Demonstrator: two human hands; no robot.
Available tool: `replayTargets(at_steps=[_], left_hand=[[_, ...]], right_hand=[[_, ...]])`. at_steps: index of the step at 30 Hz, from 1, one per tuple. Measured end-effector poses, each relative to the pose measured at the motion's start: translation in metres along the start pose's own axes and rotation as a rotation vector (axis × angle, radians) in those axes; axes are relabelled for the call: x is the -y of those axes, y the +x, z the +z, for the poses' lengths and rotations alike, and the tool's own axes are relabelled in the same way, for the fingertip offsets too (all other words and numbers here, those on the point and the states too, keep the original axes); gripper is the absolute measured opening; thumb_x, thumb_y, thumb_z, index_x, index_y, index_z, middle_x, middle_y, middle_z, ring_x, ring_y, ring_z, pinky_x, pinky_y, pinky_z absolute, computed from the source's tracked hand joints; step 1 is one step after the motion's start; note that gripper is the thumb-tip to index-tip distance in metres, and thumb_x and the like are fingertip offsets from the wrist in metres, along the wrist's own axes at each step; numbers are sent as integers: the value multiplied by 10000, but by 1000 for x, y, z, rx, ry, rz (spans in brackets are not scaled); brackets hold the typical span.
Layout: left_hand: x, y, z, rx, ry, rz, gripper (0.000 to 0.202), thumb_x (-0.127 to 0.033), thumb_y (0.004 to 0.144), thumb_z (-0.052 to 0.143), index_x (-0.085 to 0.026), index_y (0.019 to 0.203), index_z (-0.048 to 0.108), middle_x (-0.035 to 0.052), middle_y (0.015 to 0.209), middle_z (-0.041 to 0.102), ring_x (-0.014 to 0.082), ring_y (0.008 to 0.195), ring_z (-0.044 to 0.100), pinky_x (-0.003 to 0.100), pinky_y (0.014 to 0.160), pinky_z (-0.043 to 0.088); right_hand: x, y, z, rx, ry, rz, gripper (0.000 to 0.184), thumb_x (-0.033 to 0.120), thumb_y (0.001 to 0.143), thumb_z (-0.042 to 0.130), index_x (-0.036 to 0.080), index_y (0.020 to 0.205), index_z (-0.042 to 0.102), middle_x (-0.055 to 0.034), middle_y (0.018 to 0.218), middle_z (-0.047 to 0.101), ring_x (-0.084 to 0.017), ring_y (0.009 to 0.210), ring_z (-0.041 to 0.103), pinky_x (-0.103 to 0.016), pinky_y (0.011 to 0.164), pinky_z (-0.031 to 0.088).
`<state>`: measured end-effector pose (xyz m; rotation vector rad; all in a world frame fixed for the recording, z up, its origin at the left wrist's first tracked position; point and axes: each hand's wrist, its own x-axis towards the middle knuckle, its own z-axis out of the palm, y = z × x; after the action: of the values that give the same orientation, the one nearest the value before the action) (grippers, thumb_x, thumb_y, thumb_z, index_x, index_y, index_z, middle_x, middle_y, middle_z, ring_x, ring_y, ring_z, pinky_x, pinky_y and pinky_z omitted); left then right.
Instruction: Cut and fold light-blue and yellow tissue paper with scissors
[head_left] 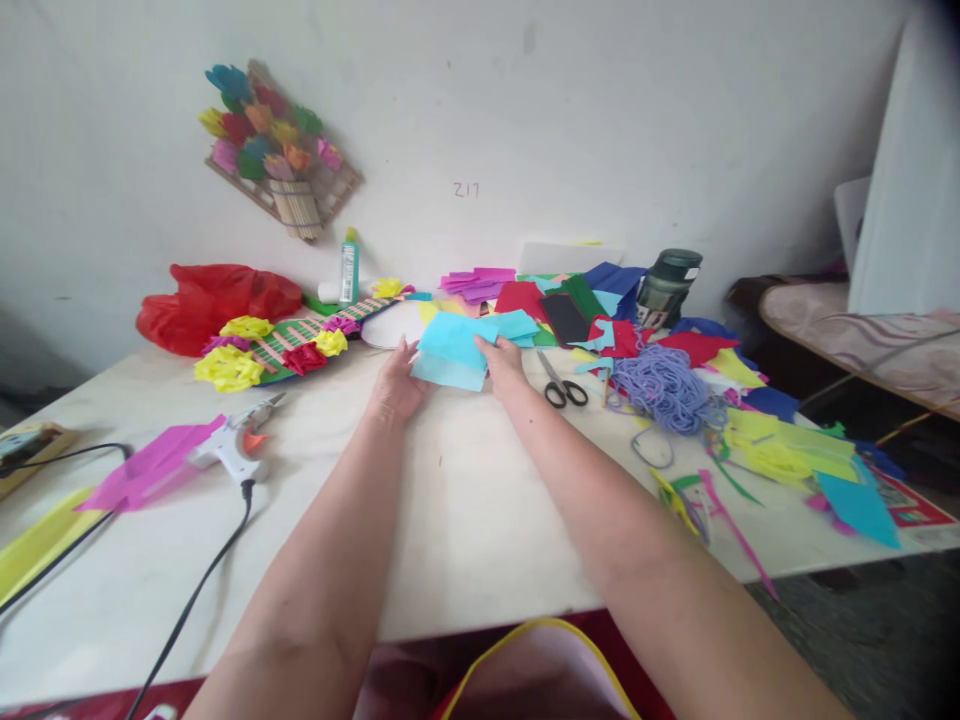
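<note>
Sheets of light blue crepe paper point(454, 350) are held up between my two hands over the middle of the table. My left hand point(399, 382) grips the paper's left edge, its thumb pointing up along the side. On the right edge, my right hand point(502, 362) pinches the sheets with the thumb on top; its other fingers are partly hidden behind the paper. Black-handled scissors point(561, 385) lie just right of my right hand. Behind my left hand is a pale oval board point(390, 328).
A glue gun point(234, 445) with its cord lies on the left near pink paper point(161, 460). A decorated green piece with paper flowers point(289, 345) sits behind it. Purple yarn point(664, 388), paper scraps point(787, 440) and a dark jar point(667, 285) crowd the right side.
</note>
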<state>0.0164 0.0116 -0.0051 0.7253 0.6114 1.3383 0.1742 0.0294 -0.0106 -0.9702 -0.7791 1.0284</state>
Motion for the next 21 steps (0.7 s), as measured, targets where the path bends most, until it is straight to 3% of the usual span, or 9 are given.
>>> replayTargets(at_steps=[5, 11, 17, 19, 21], left_hand=[[8, -5, 4, 82, -5, 24, 414, -279, 760, 632, -168, 1151, 553, 84, 1016, 675, 234, 1066, 583, 354, 894, 485], [13, -6, 10, 136, -26, 23, 423, -189, 738, 651, -157, 1152, 568, 89, 1085, 665, 240, 1143, 539, 365, 979, 435], [23, 7, 7, -109, -16, 83, 364, -119, 691, 688, -149, 1046, 615, 83, 991, 698, 232, 1065, 594, 358, 941, 468], [24, 10, 4, -159, -15, 132, 325, -127, 678, 698, -157, 995, 633, 73, 944, 709, 231, 1034, 610, 351, 906, 491], [23, 12, 1, -195, -3, 172, 287, -141, 650, 719, -156, 928, 645, 71, 900, 713, 232, 997, 626, 337, 865, 510]], right_hand=[[-10, 1, 3, -66, 57, -58, 180, 256, 636, 660, 141, 775, 656, 8, 702, 675, -143, 708, 611, -272, 690, 491], [-13, -3, 4, -66, 118, -44, 165, 266, 625, 659, 141, 733, 652, 20, 663, 651, -125, 673, 597, -259, 678, 488], [-11, -12, 8, -17, -11, 25, 198, 279, 640, 640, 127, 767, 640, 36, 581, 585, -109, 537, 535, -235, 518, 457], [-10, -13, 8, 12, -102, 39, 266, 274, 676, 604, 122, 892, 635, 11, 660, 617, -115, 538, 543, -245, 505, 464], [-9, -13, 7, -29, -239, -13, 395, 252, 701, 579, 138, 1079, 583, -40, 863, 656, -130, 624, 588, -263, 561, 493]])
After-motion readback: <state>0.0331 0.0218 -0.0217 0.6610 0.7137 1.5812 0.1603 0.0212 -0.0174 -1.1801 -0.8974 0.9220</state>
